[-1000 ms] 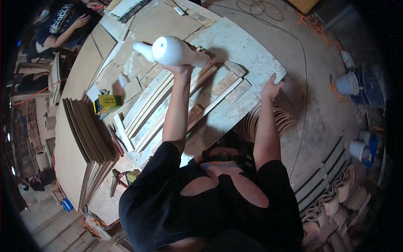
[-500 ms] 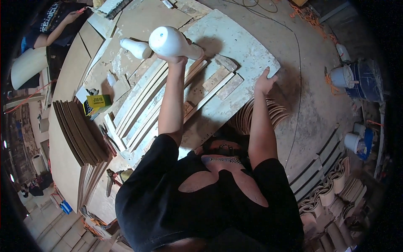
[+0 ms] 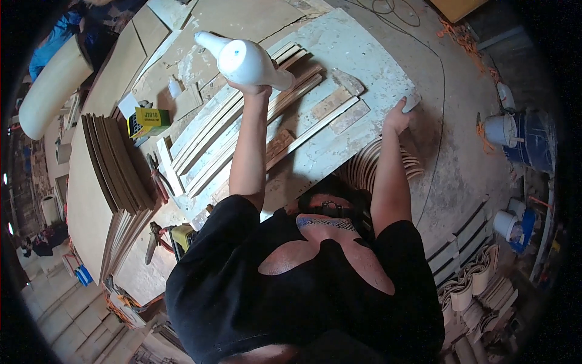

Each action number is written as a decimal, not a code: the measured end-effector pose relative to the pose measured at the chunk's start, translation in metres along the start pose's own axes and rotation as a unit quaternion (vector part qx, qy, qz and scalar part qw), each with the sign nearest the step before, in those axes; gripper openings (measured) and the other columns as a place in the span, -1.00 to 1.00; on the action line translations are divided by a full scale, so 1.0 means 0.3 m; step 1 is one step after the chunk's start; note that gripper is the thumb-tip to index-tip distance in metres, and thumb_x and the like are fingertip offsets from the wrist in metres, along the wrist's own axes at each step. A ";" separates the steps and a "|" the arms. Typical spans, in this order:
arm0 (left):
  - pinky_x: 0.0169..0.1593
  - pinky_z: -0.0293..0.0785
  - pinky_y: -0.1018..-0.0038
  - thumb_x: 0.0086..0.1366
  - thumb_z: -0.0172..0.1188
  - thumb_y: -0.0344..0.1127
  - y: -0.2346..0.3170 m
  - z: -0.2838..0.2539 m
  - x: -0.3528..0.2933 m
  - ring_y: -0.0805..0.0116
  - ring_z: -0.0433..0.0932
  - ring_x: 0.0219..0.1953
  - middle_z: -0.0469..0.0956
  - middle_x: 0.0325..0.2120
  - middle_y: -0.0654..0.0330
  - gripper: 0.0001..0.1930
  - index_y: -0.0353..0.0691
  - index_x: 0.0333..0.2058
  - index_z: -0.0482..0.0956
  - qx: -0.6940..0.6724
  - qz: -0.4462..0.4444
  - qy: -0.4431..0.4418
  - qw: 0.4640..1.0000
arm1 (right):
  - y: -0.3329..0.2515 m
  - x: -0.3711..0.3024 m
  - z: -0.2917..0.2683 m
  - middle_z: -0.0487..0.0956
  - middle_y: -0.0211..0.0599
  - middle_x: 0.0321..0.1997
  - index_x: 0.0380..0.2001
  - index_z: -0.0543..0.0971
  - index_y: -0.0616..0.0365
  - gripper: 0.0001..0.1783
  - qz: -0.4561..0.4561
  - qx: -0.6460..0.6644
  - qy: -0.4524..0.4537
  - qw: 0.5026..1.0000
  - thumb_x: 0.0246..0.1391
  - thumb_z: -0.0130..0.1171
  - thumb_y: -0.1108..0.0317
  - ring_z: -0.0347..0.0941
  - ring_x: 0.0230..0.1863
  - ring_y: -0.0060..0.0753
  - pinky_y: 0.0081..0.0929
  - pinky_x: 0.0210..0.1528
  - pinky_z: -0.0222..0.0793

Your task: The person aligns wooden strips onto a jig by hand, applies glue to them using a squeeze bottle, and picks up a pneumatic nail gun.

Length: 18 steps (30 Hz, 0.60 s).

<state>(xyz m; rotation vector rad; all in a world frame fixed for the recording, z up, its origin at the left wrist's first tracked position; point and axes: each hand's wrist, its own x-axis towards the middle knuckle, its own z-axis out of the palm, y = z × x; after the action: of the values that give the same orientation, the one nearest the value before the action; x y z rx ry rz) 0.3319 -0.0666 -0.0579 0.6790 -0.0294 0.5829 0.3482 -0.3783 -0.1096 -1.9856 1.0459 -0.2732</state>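
Observation:
A white plastic squeeze bottle (image 3: 244, 63) is in my left hand (image 3: 253, 88), whose fingers wrap round it. The bottle lies tilted on its side above long, narrow wood strips (image 3: 212, 130), its round base facing up toward me. Behind it, partly hidden, a second white bottle (image 3: 209, 41) lies on the table. My right hand (image 3: 398, 116) grips the edge of the pale, stained board (image 3: 379, 67) near its right corner, thumb and fingers apart around it. Short wood blocks (image 3: 330, 103) rest on that board, between my two hands.
A yellow-green box (image 3: 151, 121), pliers (image 3: 159, 176) and stacked curved brown panels (image 3: 118, 164) are at the left. Curved wood pieces (image 3: 370, 164) stand below the board's near edge. Buckets (image 3: 500, 129) stand at right, and a cable (image 3: 441, 79) crosses the floor. Another person (image 3: 54, 45) is at upper left.
The view has shifted. The held bottle now overlaps the second bottle, which lay apart from it before. At upper left, the other person's arm has left view and a curved pale panel has swung up.

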 end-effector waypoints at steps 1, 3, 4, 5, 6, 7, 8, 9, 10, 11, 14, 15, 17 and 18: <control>-0.32 0.45 0.39 0.11 -0.38 0.03 0.007 -0.012 -0.002 0.24 0.48 -0.40 0.46 -0.41 0.13 -0.51 -0.21 -0.22 0.33 0.016 0.001 0.039 0.999 | 0.006 0.004 0.000 0.33 0.24 -0.11 0.00 0.09 0.30 -0.28 -0.002 -0.001 -0.003 1.000 -0.06 -0.12 -0.08 0.29 -0.12 0.19 -0.12 -0.10 0.20; -0.49 0.40 0.39 0.09 -0.28 0.03 0.023 -0.026 -0.011 0.24 0.44 -0.54 0.43 -0.53 0.12 -0.55 -0.22 -0.29 0.35 0.024 0.026 0.086 0.996 | 0.013 0.003 0.000 0.32 0.23 -0.10 0.02 0.07 0.27 -0.26 -0.051 0.042 0.004 0.998 -0.06 -0.11 -0.09 0.29 -0.11 0.16 -0.13 -0.08 0.20; -0.65 0.35 0.40 0.07 -0.18 0.04 0.034 -0.030 -0.018 0.23 0.40 -0.68 0.40 -0.65 0.10 -0.58 -0.23 -0.36 0.38 0.030 0.048 0.131 0.990 | 0.012 -0.003 0.002 0.32 0.23 -0.10 0.02 0.07 0.27 -0.26 -0.054 0.041 -0.001 0.998 -0.06 -0.11 -0.09 0.29 -0.11 0.16 -0.13 -0.08 0.20; -0.65 0.35 0.40 0.07 -0.18 0.04 0.049 -0.036 -0.029 0.23 0.40 -0.68 0.40 -0.65 0.10 -0.58 -0.23 -0.36 0.38 0.032 0.052 0.135 0.989 | 0.011 -0.008 0.004 0.32 0.22 -0.09 0.02 0.08 0.27 -0.27 -0.049 0.047 -0.001 0.998 -0.06 -0.10 -0.08 0.29 -0.10 0.15 -0.14 -0.09 0.22; -0.64 0.36 0.39 0.08 -0.20 0.04 0.064 -0.030 -0.044 0.22 0.40 -0.68 0.41 -0.64 0.10 -0.58 -0.22 -0.35 0.37 0.025 0.047 0.133 0.990 | 0.009 -0.009 -0.001 0.31 0.22 -0.08 0.02 0.08 0.26 -0.28 -0.044 0.053 0.001 0.998 -0.06 -0.09 -0.06 0.29 -0.09 0.13 -0.15 -0.09 0.23; -0.64 0.37 0.37 0.09 -0.21 0.04 0.079 -0.027 -0.056 0.22 0.40 -0.67 0.41 -0.63 0.09 -0.57 -0.22 -0.34 0.37 0.018 0.043 0.132 0.990 | 0.023 0.008 0.004 0.31 0.22 -0.08 0.02 0.08 0.26 -0.28 -0.047 0.053 -0.001 0.998 -0.06 -0.09 -0.06 0.29 -0.09 0.13 -0.15 -0.09 0.23; -0.64 0.37 0.37 0.09 -0.21 0.04 0.089 -0.036 -0.064 0.22 0.40 -0.67 0.41 -0.63 0.09 -0.57 -0.22 -0.34 0.37 0.017 0.045 0.135 0.990 | 0.046 0.034 0.015 0.31 0.22 -0.08 0.02 0.08 0.27 -0.29 -0.072 0.063 0.013 0.995 -0.05 -0.08 -0.04 0.30 -0.09 0.11 -0.17 -0.11 0.25; -0.48 0.41 0.39 0.10 -0.29 0.01 0.109 -0.052 -0.075 0.24 0.44 -0.52 0.44 -0.51 0.11 -0.56 -0.23 -0.28 0.37 0.018 0.045 0.123 0.991 | 0.040 0.023 0.021 0.31 0.22 -0.07 0.02 0.08 0.28 -0.30 -0.098 0.073 0.023 0.992 -0.04 -0.07 -0.03 0.30 -0.09 0.08 -0.19 -0.13 0.27; -0.33 0.45 0.41 0.12 -0.37 -0.02 0.127 -0.067 -0.086 0.25 0.48 -0.37 0.47 -0.40 0.12 -0.53 -0.24 -0.23 0.37 0.019 0.045 0.112 0.993 | 0.034 0.014 0.023 0.31 0.22 -0.07 0.02 0.08 0.28 -0.30 -0.102 0.072 0.016 0.992 -0.04 -0.07 -0.03 0.30 -0.09 0.08 -0.19 -0.13 0.27; -0.33 0.45 0.41 0.12 -0.37 -0.02 0.141 -0.080 -0.097 0.25 0.48 -0.37 0.47 -0.40 0.12 -0.53 -0.24 -0.23 0.37 0.021 0.051 0.117 0.992 | 0.028 0.010 0.019 0.31 0.23 -0.08 0.01 0.08 0.32 -0.31 -0.082 0.082 0.001 0.993 -0.03 -0.07 0.00 0.31 -0.10 0.08 -0.20 -0.14 0.28; -0.33 0.45 0.39 0.13 -0.38 -0.02 0.186 -0.045 -0.131 0.25 0.48 -0.37 0.47 -0.39 0.13 -0.54 -0.23 -0.23 0.36 0.051 0.081 0.126 0.987 | 0.058 0.045 0.033 0.31 0.25 -0.11 -0.02 0.08 0.42 -0.31 -0.070 0.085 -0.003 0.994 -0.02 -0.06 0.03 0.32 -0.12 0.08 -0.20 -0.17 0.30; -0.34 0.45 0.39 0.13 -0.38 -0.02 0.203 -0.035 -0.141 0.25 0.48 -0.37 0.47 -0.39 0.13 -0.54 -0.22 -0.23 0.35 0.035 0.093 0.131 0.986 | 0.061 0.050 0.036 0.32 0.27 -0.13 -0.04 0.08 0.46 -0.30 -0.078 0.078 0.006 0.994 -0.02 -0.05 0.04 0.33 -0.13 0.09 -0.20 -0.19 0.31; -0.34 0.46 0.38 0.14 -0.39 -0.01 0.231 -0.010 -0.156 0.25 0.48 -0.37 0.47 -0.39 0.14 -0.54 -0.20 -0.23 0.35 0.021 0.106 0.139 0.984 | 0.072 0.063 0.033 0.32 0.28 -0.14 -0.05 0.08 0.48 -0.31 -0.073 0.056 -0.002 0.996 -0.02 -0.05 0.05 0.33 -0.15 0.10 -0.19 -0.19 0.31; -0.40 0.44 0.38 0.13 -0.35 0.04 0.249 0.008 -0.162 0.27 0.46 -0.42 0.45 -0.44 0.15 -0.53 -0.19 -0.23 0.33 0.010 0.110 0.179 0.978 | 0.066 0.054 0.028 0.32 0.29 -0.15 -0.06 0.09 0.50 -0.31 -0.067 0.035 -0.009 0.997 -0.02 -0.04 0.06 0.33 -0.16 0.11 -0.18 -0.20 0.31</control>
<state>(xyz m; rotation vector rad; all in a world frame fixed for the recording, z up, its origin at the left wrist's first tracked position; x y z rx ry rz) 0.2528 -0.0455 -0.0224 0.5861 0.2411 0.9145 0.3517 -0.3913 -0.1330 -1.9933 0.8824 -0.3595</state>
